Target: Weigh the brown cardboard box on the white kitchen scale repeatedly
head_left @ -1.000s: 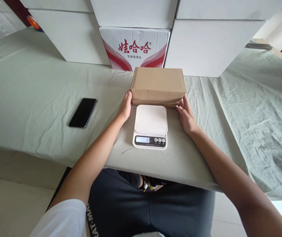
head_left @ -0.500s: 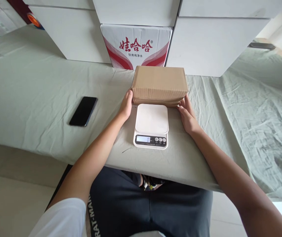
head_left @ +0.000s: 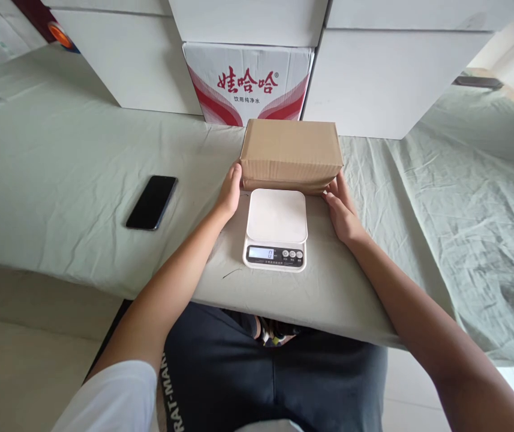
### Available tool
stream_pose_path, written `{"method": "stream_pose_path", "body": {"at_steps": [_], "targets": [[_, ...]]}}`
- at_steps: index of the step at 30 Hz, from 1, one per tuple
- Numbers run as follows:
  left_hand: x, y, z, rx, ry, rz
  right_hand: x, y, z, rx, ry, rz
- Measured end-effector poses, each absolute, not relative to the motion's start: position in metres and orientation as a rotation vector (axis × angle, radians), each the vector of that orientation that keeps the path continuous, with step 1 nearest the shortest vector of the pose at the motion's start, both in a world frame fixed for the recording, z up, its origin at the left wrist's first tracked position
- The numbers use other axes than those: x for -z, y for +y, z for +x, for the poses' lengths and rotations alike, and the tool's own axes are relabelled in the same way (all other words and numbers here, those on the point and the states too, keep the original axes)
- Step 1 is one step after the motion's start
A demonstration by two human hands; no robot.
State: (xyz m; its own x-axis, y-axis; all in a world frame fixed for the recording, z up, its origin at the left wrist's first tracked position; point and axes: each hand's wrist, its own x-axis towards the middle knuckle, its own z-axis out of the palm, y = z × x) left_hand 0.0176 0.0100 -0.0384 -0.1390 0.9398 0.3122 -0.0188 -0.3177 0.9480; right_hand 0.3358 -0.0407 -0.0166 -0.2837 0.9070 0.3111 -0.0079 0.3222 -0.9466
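left hand and right hand hold the brown rectangular cardboard box by its 2 ends, just beyond the white plastic digital scale; likely stiff yet dentable, it suits flat palms there

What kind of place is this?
Probably an indoor workspace, though I can't tell exactly which kind. There's a long cloth-covered table with a little white digital scale on it, a brown cardboard box right behind that, and a red-and-white carton farther back.
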Motion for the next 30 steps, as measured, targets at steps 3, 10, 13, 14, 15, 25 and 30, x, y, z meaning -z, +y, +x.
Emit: {"method": "stream_pose_path", "body": {"at_steps": [3, 10, 13, 14, 15, 25, 30], "targets": [[0.0381, 0.0102, 0.017, -1.563, 1.104, 1.349, 0.017, -0.0399, 0.335, -1.145, -1.561, -0.836], [0.0389, 0.0119, 0.0177, -1.594, 1.09, 1.317, 0.0162, -0.0399, 0.3343, -1.135, -1.566, -0.848], [0.0391, 0.0119, 0.0182, -1.61, 1.091, 1.299, 0.0185, -0.0386, 0.3351, -1.134, -1.566, -0.848], [0.0392, 0.0119, 0.0183, -1.61, 1.09, 1.295, 0.0192, -0.0381, 0.3353, -1.132, -1.565, -0.85], [0.0393, 0.012, 0.0183, -1.61, 1.088, 1.292, 0.0197, -0.0378, 0.3354, -1.129, -1.565, -0.849], [0.0418, 0.0136, 0.017, -1.623, 1.091, 1.289, 0.0171, -0.0394, 0.3342, -1.125, -1.568, -0.834], [0.0413, 0.0132, 0.0167, -1.611, 1.087, 1.29, 0.018, -0.0396, 0.3352, -1.136, -1.565, -0.811]]}}
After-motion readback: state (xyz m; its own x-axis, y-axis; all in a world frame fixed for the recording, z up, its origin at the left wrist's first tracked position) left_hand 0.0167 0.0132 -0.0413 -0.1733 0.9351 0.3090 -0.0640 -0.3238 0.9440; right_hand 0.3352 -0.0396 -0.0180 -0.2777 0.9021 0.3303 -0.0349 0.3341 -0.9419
